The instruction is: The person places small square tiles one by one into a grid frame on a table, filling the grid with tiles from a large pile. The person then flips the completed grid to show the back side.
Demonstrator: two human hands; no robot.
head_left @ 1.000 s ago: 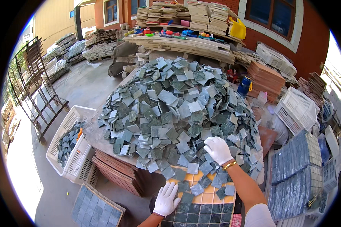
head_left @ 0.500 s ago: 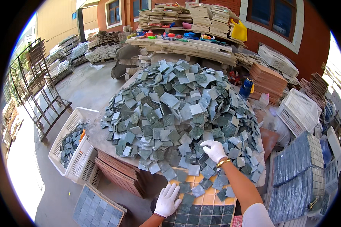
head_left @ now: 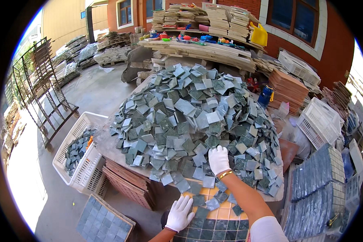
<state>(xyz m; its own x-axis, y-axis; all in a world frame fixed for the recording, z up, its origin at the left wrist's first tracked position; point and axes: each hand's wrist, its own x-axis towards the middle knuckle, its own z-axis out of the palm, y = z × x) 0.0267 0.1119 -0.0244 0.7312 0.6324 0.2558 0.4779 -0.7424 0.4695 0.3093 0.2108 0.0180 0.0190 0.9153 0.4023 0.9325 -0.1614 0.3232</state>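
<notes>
Square grey-green stone tiles [head_left: 185,107] lie in a broad heap on a pale tabletop [head_left: 106,144], and we place everything else by that heap. At its front edge our right hand [head_left: 219,160], in a white glove, dips its bent fingers among the pieces; the tips are hard to make out, so we cannot tell whether they hold one. Our right forearm hides part of the orange gridded tray [head_left: 226,213] in front of the heap, and the picture's lower edge cuts off the tray's near end. Our left hand [head_left: 180,213], also white-gloved, is flat, fingers straight and slightly apart, at the tray's left side. Loose pieces lie askew over the tray's far cells, in the way of its grid, while the near rows are neatly filled.

Left of the heap, a white perforated plastic crate [head_left: 84,168] holds more dark pieces; right of it stand blue-grey stacks of tile sheets [head_left: 310,169]. Behind it are layered, rough-edged pale slabs [head_left: 201,51]. The heaped pieces are thin and flat, some mottled dark green, others dusty grey.
</notes>
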